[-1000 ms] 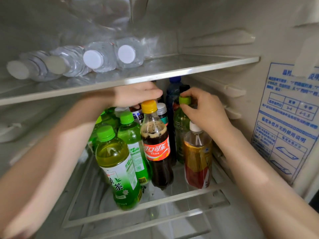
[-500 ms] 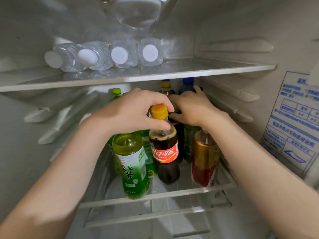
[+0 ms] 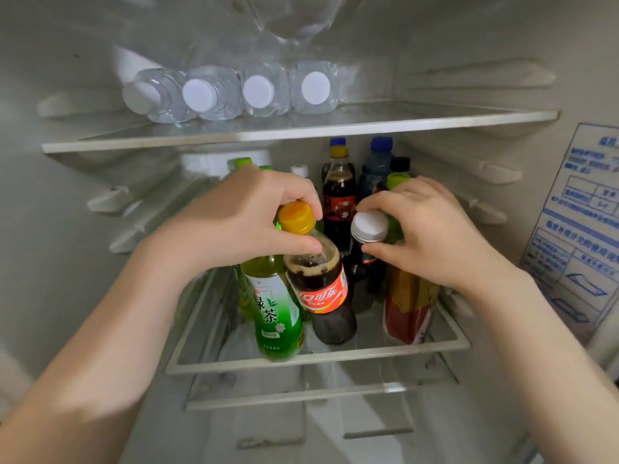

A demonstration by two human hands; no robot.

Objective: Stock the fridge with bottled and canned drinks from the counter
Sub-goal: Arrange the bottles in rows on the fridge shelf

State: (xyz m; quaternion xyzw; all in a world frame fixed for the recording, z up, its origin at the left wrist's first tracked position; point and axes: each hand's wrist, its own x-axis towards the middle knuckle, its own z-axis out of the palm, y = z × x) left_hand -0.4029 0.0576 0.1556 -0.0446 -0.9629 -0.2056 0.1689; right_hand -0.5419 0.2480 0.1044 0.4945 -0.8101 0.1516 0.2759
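Head view, fridge interior, two shelves in sight.

Lower glass shelf [image 3: 318, 358]: the left hand [image 3: 241, 226] grasps the dark cola bottle with yellow cap and red label [image 3: 318, 283] at the neck, thumb curled under the cap and fingers wrapped over the far side. This bottle is near the front edge, centre. Whether its base bears on the glass cannot be told. Just beside it, toward the front left corner, stands a green tea bottle with a green-and-white label [image 3: 276, 313], its top hidden behind the left hand.

The right hand [image 3: 432, 236] pinches the white-capped bottle with gold and red wrap [image 3: 408, 306] just below the cap, forefinger arched over the top and thumb underneath. This bottle is at the front right corner, close to the right edge.

Along the back edge stand a second yellow-capped cola bottle [image 3: 339, 189], a blue-capped bottle [image 3: 376, 169] and several green-capped bottles, partly hidden by the hands.

Upper glass shelf [image 3: 301, 132]: four clear water bottles with white caps [image 3: 258, 92] lie on their sides in a row at the back left, caps facing the front edge.

Right wall: a blue-printed instruction sticker [image 3: 582, 229].
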